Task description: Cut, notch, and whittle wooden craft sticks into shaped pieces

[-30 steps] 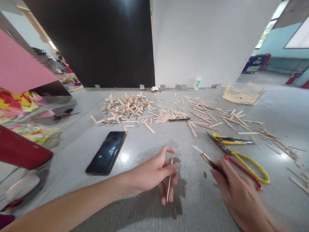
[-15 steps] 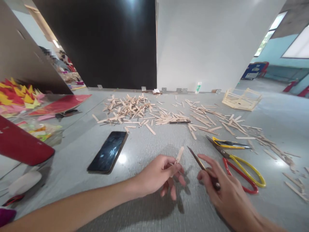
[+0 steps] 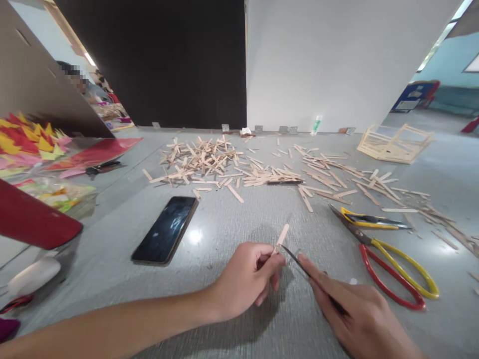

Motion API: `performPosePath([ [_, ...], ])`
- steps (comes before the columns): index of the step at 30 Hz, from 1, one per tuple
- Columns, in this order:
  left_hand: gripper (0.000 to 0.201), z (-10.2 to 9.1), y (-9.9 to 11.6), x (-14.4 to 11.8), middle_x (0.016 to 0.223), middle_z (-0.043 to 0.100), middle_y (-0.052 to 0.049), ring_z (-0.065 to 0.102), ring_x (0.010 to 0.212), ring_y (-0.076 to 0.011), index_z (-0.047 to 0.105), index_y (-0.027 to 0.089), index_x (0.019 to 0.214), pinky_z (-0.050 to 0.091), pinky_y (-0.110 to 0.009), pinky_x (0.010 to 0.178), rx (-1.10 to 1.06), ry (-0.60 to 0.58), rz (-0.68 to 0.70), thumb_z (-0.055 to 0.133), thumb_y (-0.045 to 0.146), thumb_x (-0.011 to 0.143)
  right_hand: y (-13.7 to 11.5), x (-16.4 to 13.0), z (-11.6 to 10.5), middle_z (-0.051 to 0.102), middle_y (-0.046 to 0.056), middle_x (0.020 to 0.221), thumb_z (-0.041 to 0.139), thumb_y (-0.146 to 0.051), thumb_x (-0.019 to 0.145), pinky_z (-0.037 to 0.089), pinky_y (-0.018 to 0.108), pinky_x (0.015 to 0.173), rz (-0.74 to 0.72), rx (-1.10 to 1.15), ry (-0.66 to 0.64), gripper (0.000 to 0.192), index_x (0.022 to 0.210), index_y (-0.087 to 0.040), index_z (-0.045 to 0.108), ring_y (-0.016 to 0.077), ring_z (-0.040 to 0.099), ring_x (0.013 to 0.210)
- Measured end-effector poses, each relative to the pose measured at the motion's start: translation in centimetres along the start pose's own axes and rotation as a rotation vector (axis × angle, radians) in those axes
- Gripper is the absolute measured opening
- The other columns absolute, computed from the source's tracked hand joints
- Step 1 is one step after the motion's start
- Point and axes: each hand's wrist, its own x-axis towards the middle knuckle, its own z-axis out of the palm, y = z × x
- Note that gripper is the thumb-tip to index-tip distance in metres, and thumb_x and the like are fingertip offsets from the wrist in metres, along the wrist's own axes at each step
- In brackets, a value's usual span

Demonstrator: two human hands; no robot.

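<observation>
The left hand (image 3: pixel 251 273) is pinching a wooden craft stick (image 3: pixel 283 235), its free end projecting beyond that hand — likely light, stiff and prone to splitting, so best held low, clear of the knife (image 3: pixel 296 261) the right hand (image 3: pixel 352 305) is gripping alongside.

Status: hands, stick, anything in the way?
Left hand pinching wooden stick. Right hand gripping knife, blade tip at stick's edge. Scissors off to the right, not between hands.

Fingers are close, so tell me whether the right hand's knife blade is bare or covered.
Bare. The knife blade shows uncovered ahead of the right hand, its tip at the wooden stick in the left hand.
</observation>
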Motion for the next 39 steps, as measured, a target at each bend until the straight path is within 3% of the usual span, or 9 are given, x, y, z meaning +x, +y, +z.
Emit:
performPosePath([
  [16,0.047,0.1,0.3,-0.3,0.058,0.054,0.003,0.043,0.04,-0.007,0.053,0.019,0.07,0.031,-0.02,0.044,0.095,0.023,-0.01,0.045,0.047,0.108,0.0,-0.2,-0.1,0.062,-0.005,0.058,0.043,-0.021,0.112,0.045,0.029,0.043,0.017,0.013,-0.021,0.04,0.144,-0.006,0.061,0.0144,0.056,0.04],
  [22,0.036,-0.7,1.0,-0.1,0.065,0.058,0.002,0.048,0.046,-0.009,0.062,0.018,0.09,0.037,-0.019,0.046,0.214,-0.018,0.0,0.04,0.038,0.109,-0.1,-0.1,-0.3,0.077,0.001,0.07,0.039,-0.025,0.114,0.048,0.029,0.044,0.035,0.031,-0.022,0.042,0.144,-0.007,0.062,0.0141,0.065,0.043],
  [27,0.033,-1.7,1.4,0.0,0.065,0.061,0.002,0.048,0.042,-0.0097,0.061,0.018,0.092,0.037,-0.019,0.042,0.346,-0.068,-0.022,0.037,0.033,0.109,-0.4,0.4,-0.6,0.075,0.001,0.064,0.036,-0.028,0.114,0.051,0.027,0.043,0.116,0.058,-0.121,0.045,0.142,-0.01,0.067,0.0163,0.069,0.044],
  [30,0.035,-1.8,1.2,0.1,0.063,0.061,0.002,0.05,0.04,-0.0107,0.057,0.02,0.086,0.038,-0.021,0.042,0.426,-0.073,-0.02,0.034,0.034,0.109,-0.4,0.5,-0.6,0.076,0.003,0.065,0.037,-0.025,0.112,0.057,0.027,0.051,0.168,0.072,-0.181,0.046,0.145,-0.013,0.066,0.0189,0.073,0.051],
  [33,0.04,-1.6,0.9,0.0,0.059,0.055,0.003,0.05,0.045,-0.0121,0.051,0.021,0.079,0.036,-0.024,0.049,0.534,-0.045,0.017,0.032,0.036,0.11,-0.4,0.5,-0.7,0.076,0.004,0.064,0.037,-0.024,0.11,0.06,0.028,0.058,0.199,0.063,-0.216,0.046,0.146,-0.015,0.065,0.0196,0.073,0.052],
  [39,0.037,-0.7,0.3,-0.5,0.064,0.039,0.003,0.038,0.06,-0.0171,0.044,0.022,0.076,0.025,-0.033,0.062,0.792,0.114,0.082,0.032,0.031,0.11,-0.9,0.4,-0.4,0.074,0.003,0.064,0.034,-0.029,0.113,0.054,0.031,0.049,0.184,0.033,-0.237,0.048,0.146,-0.013,0.065,0.0206,0.072,0.051],
])
